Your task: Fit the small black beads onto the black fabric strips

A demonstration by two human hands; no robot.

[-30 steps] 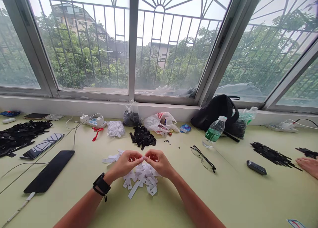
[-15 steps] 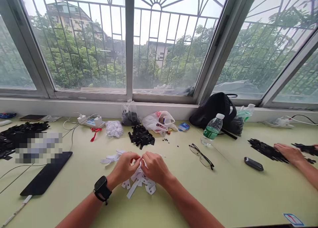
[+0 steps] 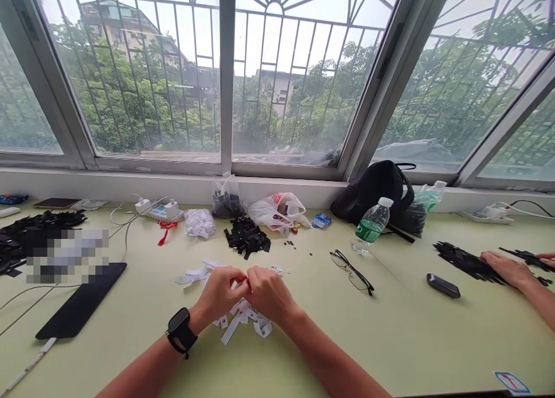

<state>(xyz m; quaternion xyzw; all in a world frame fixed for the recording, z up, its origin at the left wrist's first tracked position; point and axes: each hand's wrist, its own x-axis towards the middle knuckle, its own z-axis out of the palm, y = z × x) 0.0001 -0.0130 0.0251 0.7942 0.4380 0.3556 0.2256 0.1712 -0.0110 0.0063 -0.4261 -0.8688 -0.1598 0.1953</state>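
Note:
My left hand point(image 3: 219, 291), with a black watch point(image 3: 181, 331) on its wrist, and my right hand point(image 3: 269, 294) meet at the fingertips over the table. Both are closed in a pinch; whatever lies between the fingers is too small and hidden to make out. Just below them is a pile of white fabric strips point(image 3: 234, 328), some with small dark marks. More white strips point(image 3: 193, 276) lie beyond my left hand. Small whitish pieces point(image 3: 277, 269) show past my right hand.
Black strips point(image 3: 247, 238), a bag of white pieces point(image 3: 199, 223) and a plastic bag point(image 3: 277, 212) lie behind. Glasses point(image 3: 352, 272), a water bottle point(image 3: 372, 227) and a black case point(image 3: 443, 286) are rightward. A co-worker's hands point(image 3: 507, 268) handle black strips at far right.
My hands have drawn slightly closer, and the right has shifted a little, showing more small whitish pieces behind it. The co-worker's far hand has moved slightly with its black strips.

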